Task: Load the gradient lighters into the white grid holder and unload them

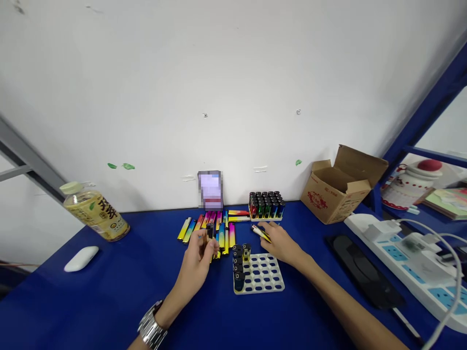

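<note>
My left hand (pixel 198 257) is closed in a pinch beside the pile, with a dark-topped lighter (pixel 210 230) upright at its fingertips; the fingers partly hide it. In my right hand (pixel 279 244) is a yellow, white and dark lighter (pixel 260 233), held slanted above the far right of a white perforated rack (pixel 263 274). Several black-topped lighters (pixel 239 281) stand in the rack's left column, and one yellow lighter (pixel 246 253) stands beside them at the back. Multicoloured lighters (pixel 222 236) lie in a loose pile beyond and between my hands.
A second rack filled with lighters (pixel 267 206) stands by the wall. Near it are an open cardboard box (pixel 339 187) and a phone propped upright (pixel 210 190). At right lie a black phone (pixel 363 270) and power strip (pixel 401 257); at left, a bottle (pixel 97 212) and white mouse (pixel 81 258).
</note>
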The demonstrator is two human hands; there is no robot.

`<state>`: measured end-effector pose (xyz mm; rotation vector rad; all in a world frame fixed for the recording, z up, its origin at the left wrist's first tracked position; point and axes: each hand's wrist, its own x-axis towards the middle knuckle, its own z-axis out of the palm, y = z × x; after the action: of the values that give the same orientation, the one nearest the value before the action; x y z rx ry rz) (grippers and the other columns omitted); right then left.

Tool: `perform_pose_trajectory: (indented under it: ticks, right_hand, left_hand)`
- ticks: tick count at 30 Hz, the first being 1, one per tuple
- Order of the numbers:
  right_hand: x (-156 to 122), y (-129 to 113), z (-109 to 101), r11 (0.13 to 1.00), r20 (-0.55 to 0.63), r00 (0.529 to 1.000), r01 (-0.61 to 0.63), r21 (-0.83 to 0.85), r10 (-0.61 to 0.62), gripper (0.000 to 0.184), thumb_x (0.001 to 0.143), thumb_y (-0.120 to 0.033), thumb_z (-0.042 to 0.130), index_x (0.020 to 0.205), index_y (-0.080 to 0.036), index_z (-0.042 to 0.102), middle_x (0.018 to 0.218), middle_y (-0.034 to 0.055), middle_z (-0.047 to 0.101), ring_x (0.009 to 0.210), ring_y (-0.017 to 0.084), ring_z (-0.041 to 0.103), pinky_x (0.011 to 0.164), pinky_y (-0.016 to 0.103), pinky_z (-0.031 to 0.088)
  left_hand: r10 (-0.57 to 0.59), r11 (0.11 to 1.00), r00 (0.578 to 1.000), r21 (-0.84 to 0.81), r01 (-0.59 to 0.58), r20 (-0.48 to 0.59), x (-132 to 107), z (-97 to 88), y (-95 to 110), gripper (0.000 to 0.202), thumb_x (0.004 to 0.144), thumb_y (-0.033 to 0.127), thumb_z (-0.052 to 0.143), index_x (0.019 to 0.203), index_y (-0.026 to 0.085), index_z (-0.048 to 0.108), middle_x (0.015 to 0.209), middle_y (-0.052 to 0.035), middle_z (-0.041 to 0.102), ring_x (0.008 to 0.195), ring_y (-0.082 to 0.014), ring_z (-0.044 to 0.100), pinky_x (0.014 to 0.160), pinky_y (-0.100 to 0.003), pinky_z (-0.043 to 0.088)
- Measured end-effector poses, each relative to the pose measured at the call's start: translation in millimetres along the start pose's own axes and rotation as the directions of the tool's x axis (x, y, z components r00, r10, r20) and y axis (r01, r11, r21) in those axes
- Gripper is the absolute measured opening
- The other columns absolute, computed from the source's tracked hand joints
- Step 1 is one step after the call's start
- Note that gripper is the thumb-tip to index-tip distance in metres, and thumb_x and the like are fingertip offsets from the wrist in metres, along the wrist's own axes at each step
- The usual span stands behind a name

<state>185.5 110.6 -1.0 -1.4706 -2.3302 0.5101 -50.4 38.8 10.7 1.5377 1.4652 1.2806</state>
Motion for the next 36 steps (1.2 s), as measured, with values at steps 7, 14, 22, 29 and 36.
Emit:
perform_pose_trajectory:
  ticks: [7,14,22,29,36]
  right_hand:
    - [2,6,3,0.997,-0.091,0.996,0.007,0.076,0.000,0.024,0.077,-0.009,0.039,0.095,-0.019,0.050,0.073,0.0019,0.058,0.066,0.018,0.054,0.062,0.025,0.034]
    - [-2,8,5,0.992,-0.175,0.985,0.023,0.126,0.000,0.018,0.078,-0.017,0.036,0.095,-0.022,0.042,0.058,-0.0045,0.046,0.053,0.018,0.048,0.057,0.025,0.029]
    - [-6,1,5,0.963,-0.187,0.982,0.083,0.255,-0.035,0.014,0.085,-0.027,0.040,0.092,-0.021,0.050,0.059,-0.0045,0.048,0.051,0.015,0.045,0.052,0.024,0.029]
    - [-3,6,8,0.887,-0.381,0.924,0.153,0.436,0.028,0.037,0.084,-0.048,0.043,0.062,-0.022,0.030,0.054,-0.0060,0.033,0.051,0.011,0.035,0.050,0.023,0.029]
    - [-5,7,11,0.835,-0.419,0.879,0.044,0.549,0.229,0.051,0.075,-0.051,0.048,0.043,-0.024,0.020,0.042,-0.0054,0.019,0.042,0.007,0.020,0.041,0.025,0.018]
  left_hand:
    - [-0.193,0.820,0.975,-0.528,0.223,0.111,0,7.9,11,0.024,0.078,0.043,0.051,0.076,0.020,0.042,0.050,0.0098,0.038,0.041,-0.0060,0.034,0.046,-0.021,0.030]
    - [-0.346,0.774,0.921,-0.500,0.388,0.179,-1,13.8,14,0.055,0.076,0.062,0.038,0.040,0.021,0.030,0.033,0.0082,0.018,0.029,-0.0035,0.014,0.036,-0.020,0.011]
    - [-0.380,0.747,0.906,-0.516,0.419,0.186,4,31.2,22,0.050,0.077,0.055,0.037,0.042,0.021,0.033,0.034,0.0085,0.018,0.029,-0.0036,0.015,0.034,-0.018,0.011]
    - [-0.391,0.770,0.913,-0.502,0.394,0.118,-3,33.1,8,0.054,0.079,0.062,0.037,0.045,0.020,0.035,0.034,0.0081,0.023,0.028,-0.0036,0.017,0.033,-0.017,0.013]
    - [-0.345,0.778,0.931,-0.517,0.356,0.121,-11,33.7,2,0.060,0.079,0.071,0.037,0.049,0.018,0.040,0.036,0.0070,0.031,0.031,-0.0038,0.022,0.035,-0.016,0.014]
